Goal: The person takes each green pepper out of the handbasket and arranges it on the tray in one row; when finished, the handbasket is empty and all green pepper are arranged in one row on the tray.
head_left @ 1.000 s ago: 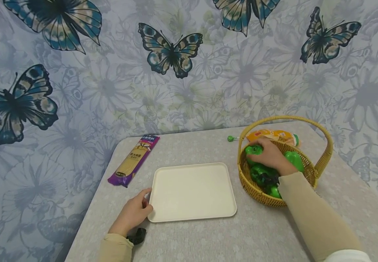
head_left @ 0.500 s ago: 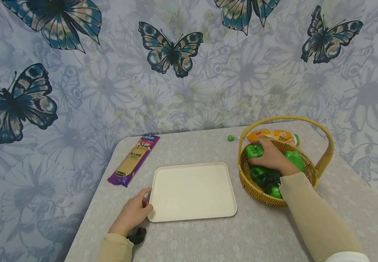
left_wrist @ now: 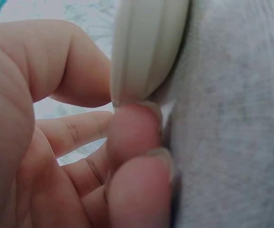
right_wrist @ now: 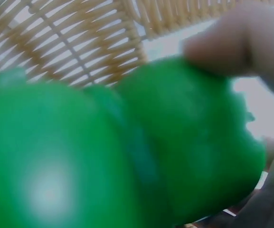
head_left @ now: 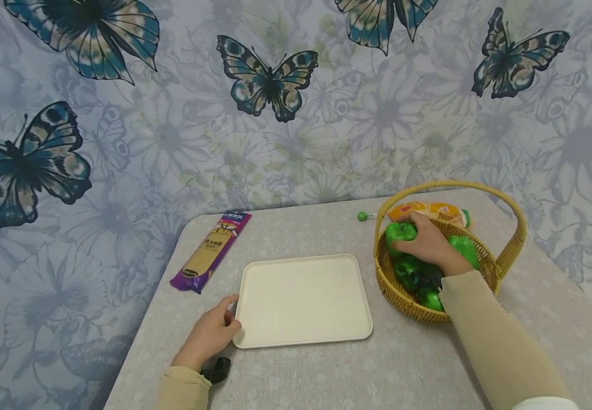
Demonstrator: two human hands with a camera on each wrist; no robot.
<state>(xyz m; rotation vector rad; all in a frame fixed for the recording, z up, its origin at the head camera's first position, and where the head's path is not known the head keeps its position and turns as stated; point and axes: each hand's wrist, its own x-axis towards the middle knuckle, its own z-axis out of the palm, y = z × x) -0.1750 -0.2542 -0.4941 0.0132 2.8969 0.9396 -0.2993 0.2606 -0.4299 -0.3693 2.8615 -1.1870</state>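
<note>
My right hand (head_left: 429, 245) reaches into a yellow wicker basket (head_left: 414, 310) and grips a green bell pepper (head_left: 397, 233) at the basket's left side. The right wrist view shows the thumb (right_wrist: 222, 47) against the held pepper (right_wrist: 193, 142), with another pepper (right_wrist: 46, 161) close beside it. More green peppers (head_left: 464, 250) lie in the basket, partly covered by the hand and wrist. At the left edge of a cream rectangular tray (head_left: 303, 302), my left hand (head_left: 209, 333) pinches the rim. Seen from the left wrist, its fingertips (left_wrist: 134, 128) are right at the tray's edge (left_wrist: 146, 47).
A purple spaghetti packet (head_left: 211, 253) lies at the back left of the table. Behind the basket are an orange packet (head_left: 431, 212) and a small green-headed stick (head_left: 362, 216). The basket's tall handle (head_left: 449, 184) arches over it. A butterfly-patterned wall stands behind the table.
The right hand and the pepper in it have shifted very slightly up and right within the basket. The left hand stays at the tray's edge.
</note>
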